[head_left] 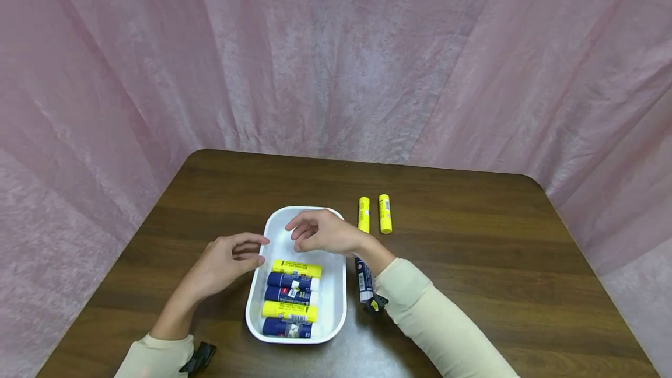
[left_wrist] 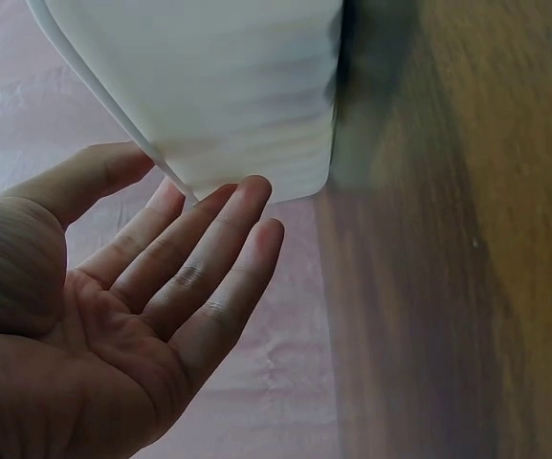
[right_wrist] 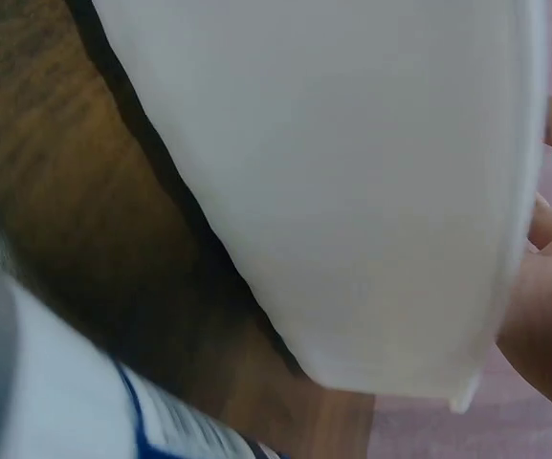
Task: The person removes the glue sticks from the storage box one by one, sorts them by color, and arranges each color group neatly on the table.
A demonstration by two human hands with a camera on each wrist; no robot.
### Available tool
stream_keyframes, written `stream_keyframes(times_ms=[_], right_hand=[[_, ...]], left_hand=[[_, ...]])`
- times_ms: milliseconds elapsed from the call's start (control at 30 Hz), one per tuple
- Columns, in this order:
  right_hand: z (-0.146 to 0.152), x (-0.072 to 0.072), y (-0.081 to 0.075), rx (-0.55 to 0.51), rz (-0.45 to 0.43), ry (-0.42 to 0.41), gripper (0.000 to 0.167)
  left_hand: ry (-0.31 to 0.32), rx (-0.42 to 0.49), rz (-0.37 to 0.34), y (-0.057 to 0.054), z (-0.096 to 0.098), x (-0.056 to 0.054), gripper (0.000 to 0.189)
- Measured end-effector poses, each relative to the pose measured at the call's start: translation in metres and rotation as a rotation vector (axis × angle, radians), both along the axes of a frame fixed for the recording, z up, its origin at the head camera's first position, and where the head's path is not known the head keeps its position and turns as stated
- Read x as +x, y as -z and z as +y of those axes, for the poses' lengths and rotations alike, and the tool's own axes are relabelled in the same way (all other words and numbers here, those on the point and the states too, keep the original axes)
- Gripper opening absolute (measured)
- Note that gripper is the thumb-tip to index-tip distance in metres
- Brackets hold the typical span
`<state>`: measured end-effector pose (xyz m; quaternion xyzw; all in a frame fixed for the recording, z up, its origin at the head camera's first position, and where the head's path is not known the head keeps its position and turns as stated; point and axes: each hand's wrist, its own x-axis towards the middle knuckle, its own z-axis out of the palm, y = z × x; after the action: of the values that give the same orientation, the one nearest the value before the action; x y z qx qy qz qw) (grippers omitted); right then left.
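Note:
A white plastic tray (head_left: pixel 334 287) lies on the table with several glue sticks side by side in its near part. They are yellow, like the rearmost glue stick (head_left: pixel 296 268), or navy with a white cap, like the nearest glue stick (head_left: pixel 283 328). My left hand (head_left: pixel 223 264) is at the tray's left rim, fingers loosely bent; in the left wrist view its thumb and fingertips are right by the rim. Over the tray's far part hovers my right hand (head_left: pixel 328 235), fingers loosely curved and holding nothing. The right wrist view shows the tray's outer wall (right_wrist: pixel 352 191) beside that hand.
Right of the tray, a yellow glue stick (head_left: pixel 364 214) and another yellow glue stick (head_left: pixel 385 214) lie on the brown wooden table (head_left: pixel 472 238). A navy glue stick (head_left: pixel 363 279) lies nearer, partly hidden by my right wrist. Pink curtains (head_left: pixel 336 63) hang behind the table.

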<state>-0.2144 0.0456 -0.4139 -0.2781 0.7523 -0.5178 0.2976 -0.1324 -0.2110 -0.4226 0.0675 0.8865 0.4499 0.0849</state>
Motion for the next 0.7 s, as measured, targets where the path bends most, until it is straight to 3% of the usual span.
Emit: stream_keyframes(times_ms=[333,700], right_hand=[[-0.021,0.003,0.019,0.076,0.001,-0.033,0.038],[-0.027,0.006,0.024,0.236,0.021,-0.047,0.032]], left_hand=[[0.010,0.006,0.022,0.000,0.000,0.000,0.035],[0.005,0.009,0.004,0.000,0.000,-0.001,0.035]])
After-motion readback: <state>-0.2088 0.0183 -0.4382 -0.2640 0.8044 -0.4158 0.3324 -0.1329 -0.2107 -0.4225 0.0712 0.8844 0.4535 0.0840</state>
